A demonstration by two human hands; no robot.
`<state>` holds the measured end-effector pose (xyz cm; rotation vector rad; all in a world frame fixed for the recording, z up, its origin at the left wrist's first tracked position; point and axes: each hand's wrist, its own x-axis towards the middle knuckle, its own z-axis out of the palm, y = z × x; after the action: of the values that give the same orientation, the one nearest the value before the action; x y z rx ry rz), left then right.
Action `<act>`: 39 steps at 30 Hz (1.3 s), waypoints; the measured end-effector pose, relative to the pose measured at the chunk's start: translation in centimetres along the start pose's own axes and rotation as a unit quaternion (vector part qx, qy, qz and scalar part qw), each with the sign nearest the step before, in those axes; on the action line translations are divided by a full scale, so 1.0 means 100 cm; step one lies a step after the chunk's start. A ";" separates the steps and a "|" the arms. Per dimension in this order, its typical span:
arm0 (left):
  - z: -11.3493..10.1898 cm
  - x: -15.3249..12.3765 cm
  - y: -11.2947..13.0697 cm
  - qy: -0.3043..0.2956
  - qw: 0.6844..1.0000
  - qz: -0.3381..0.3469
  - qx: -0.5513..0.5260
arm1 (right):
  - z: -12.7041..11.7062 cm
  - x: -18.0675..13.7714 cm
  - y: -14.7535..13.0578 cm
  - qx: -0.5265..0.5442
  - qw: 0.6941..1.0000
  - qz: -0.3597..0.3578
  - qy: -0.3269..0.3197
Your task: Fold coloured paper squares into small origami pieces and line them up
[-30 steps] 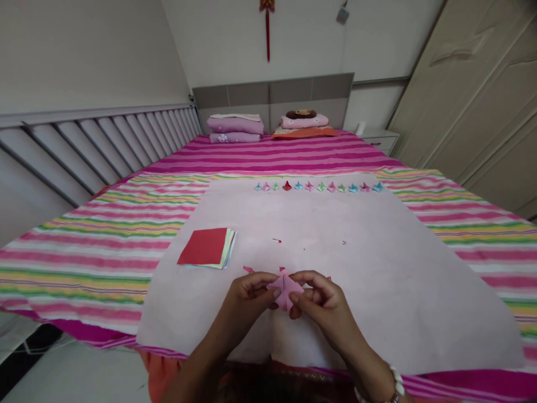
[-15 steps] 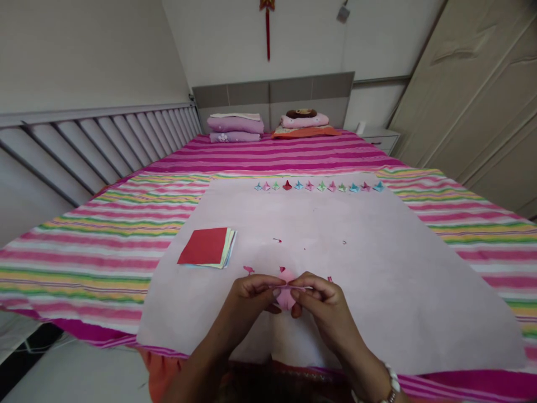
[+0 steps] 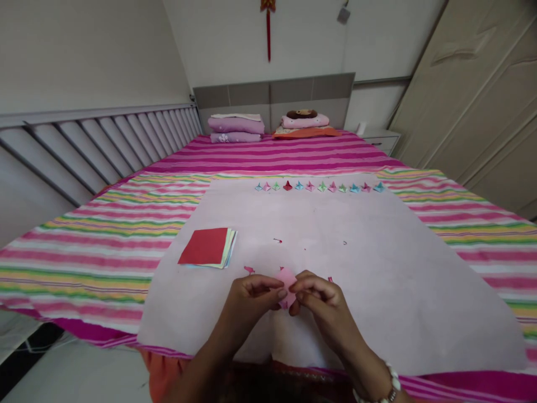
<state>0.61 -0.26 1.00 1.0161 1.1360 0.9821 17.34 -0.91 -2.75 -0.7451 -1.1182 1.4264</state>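
Between my two hands is a small folded piece of pink paper, held just above the pale sheet near the bed's front edge. My left hand pinches its left side between thumb and fingers. On the right side, my right hand has its thumb and fingertips closed at the paper's edge. The fingers hide parts of the paper's lower half. A stack of square coloured paper, red on top, lies to the left beyond my left hand.
Folded paper shapes in several colours stand in a row along the far edge of the pale sheet. Small printed red marks dot the sheet. Striped bedding surrounds it, with a bed rail at left and folded quilts by the headboard.
The thin pink edge that stretched sideways between my fingertips is gone; the paper now shows a flatter diamond face. My hands have stayed in nearly the same place.
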 end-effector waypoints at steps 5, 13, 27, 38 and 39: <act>0.005 0.000 -0.006 0.029 0.999 0.021 -0.007 | 0.005 0.000 -0.003 0.018 0.999 0.026 0.012; 0.009 -0.003 -0.006 0.028 0.999 0.039 -0.016 | 0.013 0.007 -0.005 0.022 0.994 0.097 0.046; 0.003 -0.001 -0.012 0.018 0.993 0.088 0.082 | 0.004 0.007 -0.002 -0.021 0.990 0.117 0.078; 0.007 0.002 -0.009 0.064 0.995 0.077 0.016 | 0.002 0.006 -0.002 -0.022 0.992 0.082 0.092; 0.009 0.003 -0.011 0.057 0.996 0.061 -0.016 | 0.002 0.006 -0.002 -0.021 0.992 0.075 0.098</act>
<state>1.61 -0.40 0.01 1.0246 1.1578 1.1641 17.13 -0.43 -2.38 -0.9938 -0.9588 1.4236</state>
